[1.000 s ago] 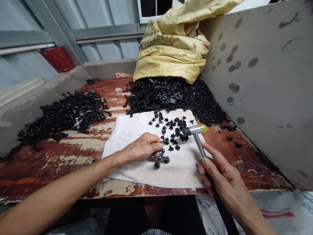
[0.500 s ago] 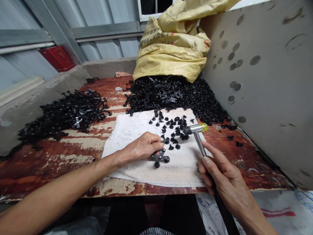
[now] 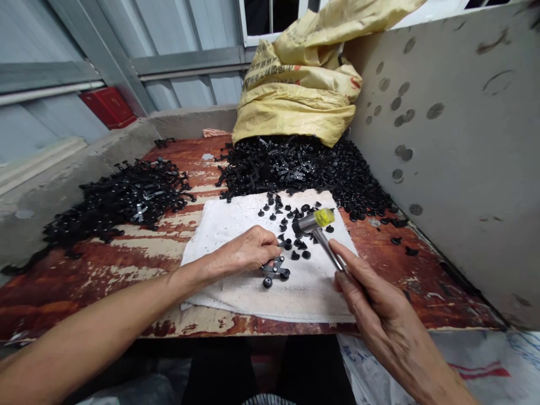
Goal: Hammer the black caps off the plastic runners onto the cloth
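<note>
Pressing down on a branched black plastic runner (image 3: 273,271) with the left hand (image 3: 247,253), near the middle of a white cloth (image 3: 223,225) on the near half of a worn, red-stained wooden worktop (image 3: 405,281). Left fingers (image 3: 270,242) pressed together and curled over the runner's upper arm; pinching or only resting, impossible to tell. Two round black studs at the runner's lower end, just past the fingertips.

Gripping a small hammer (image 3: 314,220) in the right hand (image 3: 375,298), right fingers (image 3: 350,270) closed around its steel shaft. Metal head with a yellow face, hanging over the cloth's far right part, beside a scatter of loose black studs (image 3: 287,216) strewn between both hands and the cloth's far edge.

Beyond the cloth, along the worktop's far edge, a large heap of black plastic parts (image 3: 295,171) spilling from the mouth of a yellow woven sack (image 3: 295,95). Toward the worktop's left edge, a second black heap (image 3: 135,197). Along the right edge, a grey board (image 3: 442,152) marked with round dark spots, a few stray black studs lying near its foot. Past the far left corner, a red box (image 3: 108,107) against a grey corrugated wall (image 3: 181,56).
</note>
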`<state>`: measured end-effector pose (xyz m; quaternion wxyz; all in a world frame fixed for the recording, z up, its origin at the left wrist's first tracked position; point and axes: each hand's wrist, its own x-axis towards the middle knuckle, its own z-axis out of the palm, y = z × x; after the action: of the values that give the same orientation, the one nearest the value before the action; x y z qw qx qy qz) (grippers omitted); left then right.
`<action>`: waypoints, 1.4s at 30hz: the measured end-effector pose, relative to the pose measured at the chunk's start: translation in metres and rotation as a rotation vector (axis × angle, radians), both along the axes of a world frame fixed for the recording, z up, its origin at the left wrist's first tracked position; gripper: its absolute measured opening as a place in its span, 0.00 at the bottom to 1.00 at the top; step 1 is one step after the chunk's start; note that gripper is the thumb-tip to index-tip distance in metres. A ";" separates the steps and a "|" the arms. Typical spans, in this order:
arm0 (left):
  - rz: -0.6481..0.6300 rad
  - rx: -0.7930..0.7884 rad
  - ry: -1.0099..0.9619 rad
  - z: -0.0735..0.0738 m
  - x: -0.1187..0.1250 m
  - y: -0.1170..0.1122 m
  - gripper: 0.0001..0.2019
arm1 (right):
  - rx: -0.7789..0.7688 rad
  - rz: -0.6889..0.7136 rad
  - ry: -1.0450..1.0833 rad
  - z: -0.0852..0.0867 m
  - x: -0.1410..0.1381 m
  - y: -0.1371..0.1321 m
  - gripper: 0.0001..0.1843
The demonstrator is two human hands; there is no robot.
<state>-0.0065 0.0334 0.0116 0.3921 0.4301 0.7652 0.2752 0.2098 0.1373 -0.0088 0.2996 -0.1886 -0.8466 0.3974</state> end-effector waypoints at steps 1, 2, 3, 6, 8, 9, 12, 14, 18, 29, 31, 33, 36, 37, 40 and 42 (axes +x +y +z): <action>0.000 0.007 -0.008 0.000 0.000 -0.001 0.13 | 0.079 0.004 0.036 0.003 -0.001 -0.001 0.26; -0.001 0.017 -0.017 -0.001 0.000 -0.001 0.13 | 0.151 -0.001 0.066 0.005 -0.002 -0.002 0.29; -0.001 0.029 -0.027 -0.001 0.000 -0.002 0.13 | 0.219 -0.003 0.073 0.006 -0.003 -0.002 0.30; 0.018 0.042 -0.062 -0.004 0.000 -0.002 0.13 | 0.396 0.042 -0.061 0.001 -0.005 0.001 0.32; 0.035 0.038 -0.072 -0.006 0.000 -0.002 0.13 | 0.439 0.077 -0.142 -0.001 -0.004 0.004 0.31; 0.040 0.037 -0.072 -0.007 0.000 -0.002 0.13 | 0.428 0.072 -0.131 -0.002 -0.004 0.005 0.31; 0.042 0.043 -0.074 -0.010 -0.001 -0.002 0.14 | 0.371 0.014 -0.041 -0.001 -0.002 0.005 0.33; 0.050 0.036 -0.084 -0.011 -0.001 -0.002 0.14 | 0.380 0.020 -0.077 0.000 -0.003 0.005 0.32; 0.064 0.020 -0.056 -0.009 0.001 -0.001 0.13 | 0.387 0.075 -0.091 -0.001 -0.004 0.005 0.32; -0.037 0.059 -0.065 0.007 0.009 -0.007 0.13 | -0.004 0.026 -0.117 0.015 -0.017 0.004 0.20; -0.160 0.088 -0.063 0.017 0.017 -0.012 0.13 | -0.195 0.074 -0.110 0.019 -0.021 0.001 0.14; -0.273 0.093 -0.034 0.025 0.026 -0.018 0.12 | -0.381 0.119 -0.105 0.017 -0.024 -0.004 0.12; -0.334 0.100 0.030 0.031 0.034 -0.027 0.11 | -0.615 0.162 -0.127 0.010 -0.021 -0.011 0.15; -0.350 0.105 0.036 0.032 0.036 -0.029 0.11 | -0.674 0.187 -0.144 0.008 -0.020 -0.013 0.16; -0.433 0.090 0.012 0.034 0.040 -0.036 0.11 | -0.803 0.266 -0.195 0.004 -0.014 -0.019 0.20; -0.441 0.076 -0.012 0.035 0.042 -0.039 0.11 | -0.850 0.282 -0.208 0.004 -0.012 -0.023 0.22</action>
<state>0.0352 -0.0052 0.0466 0.4306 0.5997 0.6395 0.2142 0.1982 0.1143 -0.0049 0.0522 -0.2164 -0.6514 0.7254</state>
